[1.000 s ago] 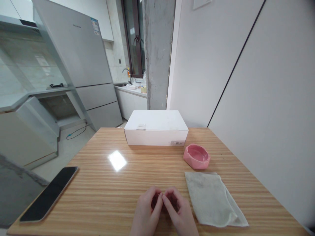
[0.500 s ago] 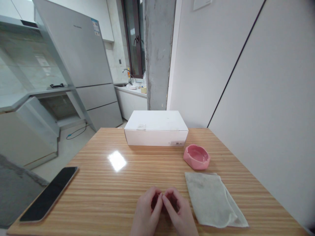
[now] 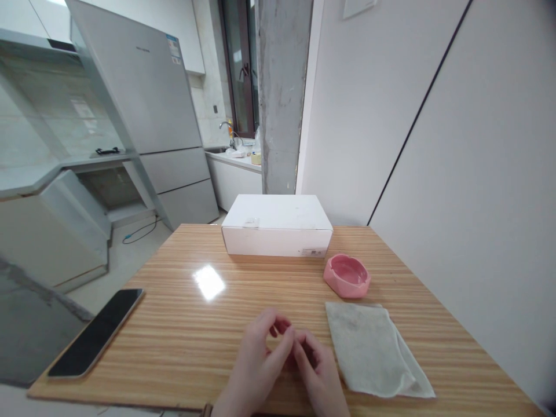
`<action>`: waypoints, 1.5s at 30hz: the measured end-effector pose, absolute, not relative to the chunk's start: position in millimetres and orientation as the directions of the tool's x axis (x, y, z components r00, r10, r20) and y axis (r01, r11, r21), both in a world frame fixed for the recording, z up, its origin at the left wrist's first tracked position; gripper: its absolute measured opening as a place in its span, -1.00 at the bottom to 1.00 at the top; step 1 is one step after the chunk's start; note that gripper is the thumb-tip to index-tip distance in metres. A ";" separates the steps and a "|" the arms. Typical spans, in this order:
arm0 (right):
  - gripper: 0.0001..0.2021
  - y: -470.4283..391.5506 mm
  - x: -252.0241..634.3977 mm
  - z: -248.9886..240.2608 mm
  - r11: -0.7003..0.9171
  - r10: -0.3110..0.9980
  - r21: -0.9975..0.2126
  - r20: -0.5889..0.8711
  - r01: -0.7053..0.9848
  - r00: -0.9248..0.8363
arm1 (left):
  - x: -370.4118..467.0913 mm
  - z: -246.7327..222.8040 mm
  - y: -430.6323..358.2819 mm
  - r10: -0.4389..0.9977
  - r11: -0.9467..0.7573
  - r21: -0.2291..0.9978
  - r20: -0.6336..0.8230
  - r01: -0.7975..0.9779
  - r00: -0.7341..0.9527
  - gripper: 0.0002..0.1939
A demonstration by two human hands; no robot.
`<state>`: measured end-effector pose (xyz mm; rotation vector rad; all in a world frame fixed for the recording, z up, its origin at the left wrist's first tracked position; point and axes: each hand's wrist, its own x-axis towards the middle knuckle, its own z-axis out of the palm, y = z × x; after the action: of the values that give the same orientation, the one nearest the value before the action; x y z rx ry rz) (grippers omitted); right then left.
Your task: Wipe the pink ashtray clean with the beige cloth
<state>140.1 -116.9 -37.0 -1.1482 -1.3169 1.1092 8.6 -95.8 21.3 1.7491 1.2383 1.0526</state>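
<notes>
My left hand [image 3: 260,354] and my right hand [image 3: 320,370] meet low over the front of the wooden table. The fingers of both are curled and closed, thumbs and fingertips touching where the hands come together. Whatever may be pinched between them is hidden or too small to make out. Just right of my right hand lies a folded grey-green cloth [image 3: 373,350]. Beyond the cloth sits a pink faceted ashtray [image 3: 347,277], nearer my right hand than my left.
A closed white box [image 3: 278,240] stands at the far edge of the table [image 3: 174,324]. Near the left edge lies a dark-screened phone [image 3: 96,335]. A white wall [image 3: 456,174] runs along the right side, and a grey fridge [image 3: 143,87] stands behind on the left.
My left hand has risen and tilted slightly, its fingers reaching a little farther forward. Both hands remain touching at the fingertips. The whole view has shifted slightly.
</notes>
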 end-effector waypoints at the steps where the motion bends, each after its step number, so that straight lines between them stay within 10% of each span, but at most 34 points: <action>1: -0.59 -117.8 140.5 -38.8 0.123 0.992 -0.992 0.123 0.031 -0.009 | 13.0 34.0 -91.8 0.945 -0.306 0.890 0.240 0.337 0.224 -0.94; 8: -0.58 -118.9 143.6 -49.7 0.120 0.993 -0.992 0.121 0.030 0.015 | 78.3 58.6 -18.6 0.754 -0.573 0.809 0.458 0.130 0.472 -0.26; 14: -0.57 -117.5 142.7 -45.5 0.150 0.988 -0.981 0.153 0.123 0.014 | 131.6 4.9 33.9 0.754 -0.535 0.816 0.343 0.220 0.561 0.24; 32: -0.57 -118.6 142.3 -40.7 0.150 0.989 -0.980 0.150 0.128 -0.010 | 58.2 -6.2 13.7 0.886 -0.325 0.945 0.296 0.025 0.356 -0.07; 45: -0.57 -117.8 142.6 -42.9 0.135 0.991 -0.973 0.133 0.189 -0.026 | -154.4 -17.4 6.2 0.918 -0.090 0.821 0.288 0.564 -0.273 0.00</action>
<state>142.6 -117.8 -42.9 -1.2380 -1.4185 1.0210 -154.4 6.2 -17.4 1.6081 1.8196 1.3111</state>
